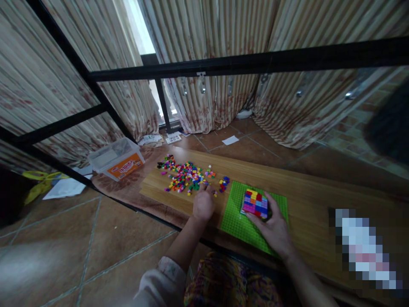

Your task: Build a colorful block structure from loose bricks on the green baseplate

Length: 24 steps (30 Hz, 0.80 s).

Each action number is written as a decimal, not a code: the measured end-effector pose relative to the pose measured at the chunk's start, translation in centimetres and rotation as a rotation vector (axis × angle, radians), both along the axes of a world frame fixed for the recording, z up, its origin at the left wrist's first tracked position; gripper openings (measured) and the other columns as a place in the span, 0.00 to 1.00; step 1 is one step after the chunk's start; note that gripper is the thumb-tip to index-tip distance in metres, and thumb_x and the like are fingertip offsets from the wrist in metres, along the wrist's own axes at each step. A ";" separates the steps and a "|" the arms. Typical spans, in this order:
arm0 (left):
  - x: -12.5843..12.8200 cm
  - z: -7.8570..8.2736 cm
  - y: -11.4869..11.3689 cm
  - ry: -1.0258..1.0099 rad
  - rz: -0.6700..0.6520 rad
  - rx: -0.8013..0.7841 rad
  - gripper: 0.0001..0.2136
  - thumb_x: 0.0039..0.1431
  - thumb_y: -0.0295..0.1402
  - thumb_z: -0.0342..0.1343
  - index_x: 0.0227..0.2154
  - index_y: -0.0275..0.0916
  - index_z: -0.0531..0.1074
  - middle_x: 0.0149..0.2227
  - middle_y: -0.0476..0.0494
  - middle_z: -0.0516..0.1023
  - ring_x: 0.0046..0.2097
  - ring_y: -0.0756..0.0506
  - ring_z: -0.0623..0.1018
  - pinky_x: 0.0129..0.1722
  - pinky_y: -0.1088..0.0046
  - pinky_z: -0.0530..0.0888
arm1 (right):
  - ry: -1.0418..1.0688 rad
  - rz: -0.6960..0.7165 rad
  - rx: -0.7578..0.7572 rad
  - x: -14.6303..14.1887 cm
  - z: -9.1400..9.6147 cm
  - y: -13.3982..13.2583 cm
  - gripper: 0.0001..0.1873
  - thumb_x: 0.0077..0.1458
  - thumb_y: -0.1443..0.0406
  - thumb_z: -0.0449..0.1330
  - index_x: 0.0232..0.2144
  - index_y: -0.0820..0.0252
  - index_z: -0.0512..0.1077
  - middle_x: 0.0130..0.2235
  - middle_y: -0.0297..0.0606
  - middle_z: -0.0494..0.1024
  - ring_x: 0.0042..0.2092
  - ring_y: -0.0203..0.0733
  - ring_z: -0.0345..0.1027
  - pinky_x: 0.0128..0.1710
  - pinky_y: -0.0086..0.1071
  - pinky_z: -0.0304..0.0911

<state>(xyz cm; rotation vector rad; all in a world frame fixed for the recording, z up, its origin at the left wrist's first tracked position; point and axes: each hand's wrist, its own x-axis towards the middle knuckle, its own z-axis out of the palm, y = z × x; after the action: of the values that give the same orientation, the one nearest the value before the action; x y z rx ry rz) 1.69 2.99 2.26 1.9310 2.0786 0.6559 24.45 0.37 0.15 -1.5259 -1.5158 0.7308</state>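
My right hand (277, 226) is wrapped around a block of joined toy bricks (254, 204) in red, yellow, blue, purple and pink. That block is over a green studded baseplate (236, 217); whether it is pressed onto the plate I cannot tell. My left hand (203, 204) is at the near right edge of a pile of loose small bricks (183, 175), its fingers curled down. What those fingertips hold, if anything, is too small to make out. A little group of bricks (223, 184) lies between the pile and the baseplate.
The wooden board (306, 187) carries the bricks and baseplate. A clear plastic box (116, 157) with an orange label stands beyond its left end. Black metal bars (223, 64) cross in front of striped curtains (211, 38). A blurred pixel patch covers something (364, 247) at right.
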 end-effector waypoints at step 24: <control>4.7 2.1 -2.0 -0.712 -0.147 0.155 0.06 0.56 0.26 0.55 0.35 0.39 0.76 0.37 0.45 0.76 0.37 0.49 0.76 0.38 0.74 0.73 | 0.031 0.032 0.057 -0.1 0.3 0.0 0.46 0.44 0.50 0.66 0.62 0.53 0.56 0.58 0.45 0.68 0.56 0.51 0.64 0.57 0.48 0.59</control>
<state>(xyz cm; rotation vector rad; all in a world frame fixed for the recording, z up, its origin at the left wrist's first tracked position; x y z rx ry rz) 6.39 0.96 4.33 1.5659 1.4627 1.2701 24.32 0.40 0.49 -1.4449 -1.5283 0.7208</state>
